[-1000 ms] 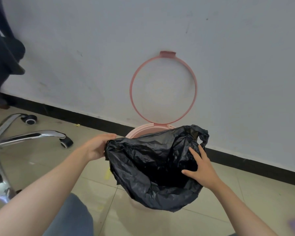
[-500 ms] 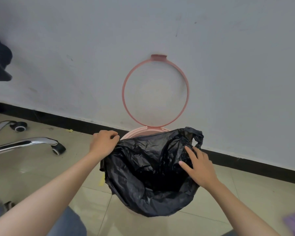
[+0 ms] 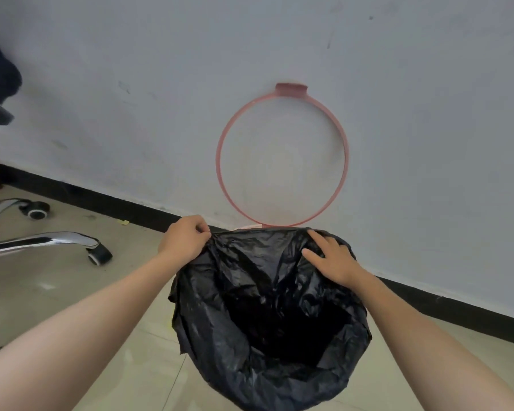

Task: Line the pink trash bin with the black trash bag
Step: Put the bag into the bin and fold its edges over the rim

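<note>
Black trash bag [image 3: 250,366] draped open over pink trash bin [image 3: 251,227], mouth wide, only pink sliver of bin showing at far edge; on tiled floor [image 3: 57,292] by wall [image 3: 161,84]
Left hand [image 3: 184,240] pinches bag's far-left edge, fingers curled
Right hand [image 3: 333,256] flat on far-right edge, fingers straight, spread
Pink ring [image 3: 291,90] upright behind, against wall
Chrome chair base [image 3: 42,241] at left

black trash bag [image 3: 267,307]: no words or numbers to read.
pink bin ring [image 3: 291,89]: no words or numbers to read.
wall [image 3: 161,84]: just small dark marks, no words or signs.
</note>
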`<state>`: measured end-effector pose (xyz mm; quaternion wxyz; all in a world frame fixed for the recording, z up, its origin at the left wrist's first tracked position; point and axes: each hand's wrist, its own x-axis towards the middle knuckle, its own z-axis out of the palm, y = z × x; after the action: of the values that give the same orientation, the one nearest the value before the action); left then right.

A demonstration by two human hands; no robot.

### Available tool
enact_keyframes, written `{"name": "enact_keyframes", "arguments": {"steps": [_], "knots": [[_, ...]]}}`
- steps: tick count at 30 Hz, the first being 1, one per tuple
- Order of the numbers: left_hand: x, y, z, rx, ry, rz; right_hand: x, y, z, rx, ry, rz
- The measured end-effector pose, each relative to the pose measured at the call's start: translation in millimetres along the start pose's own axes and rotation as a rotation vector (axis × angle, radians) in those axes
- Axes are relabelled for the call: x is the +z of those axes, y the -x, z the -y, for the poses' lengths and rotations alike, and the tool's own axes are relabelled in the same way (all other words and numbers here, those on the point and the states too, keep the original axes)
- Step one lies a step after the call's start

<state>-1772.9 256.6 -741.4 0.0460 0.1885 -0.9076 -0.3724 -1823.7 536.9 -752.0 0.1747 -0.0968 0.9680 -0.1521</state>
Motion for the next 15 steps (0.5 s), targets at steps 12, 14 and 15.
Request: {"name": "enact_keyframes", "arguments": {"steps": [12, 14, 15], "knots": [[8.3, -25.5, -1.4, -0.204, 0.228, 0.143, -4.5, -19.8, -1.4, -0.002, -0.441, 0.105], [5.6, -24.1, -6.6, -0.363, 0.408, 0.217, -5.0, -19.5, -0.5, -0.006, -0.466, 0.105], [5.1, -24.3, -7.5, -0.373, 0.425, 0.238, -4.5, -19.4, -0.5, -0.007, -0.472, 0.100]]}}
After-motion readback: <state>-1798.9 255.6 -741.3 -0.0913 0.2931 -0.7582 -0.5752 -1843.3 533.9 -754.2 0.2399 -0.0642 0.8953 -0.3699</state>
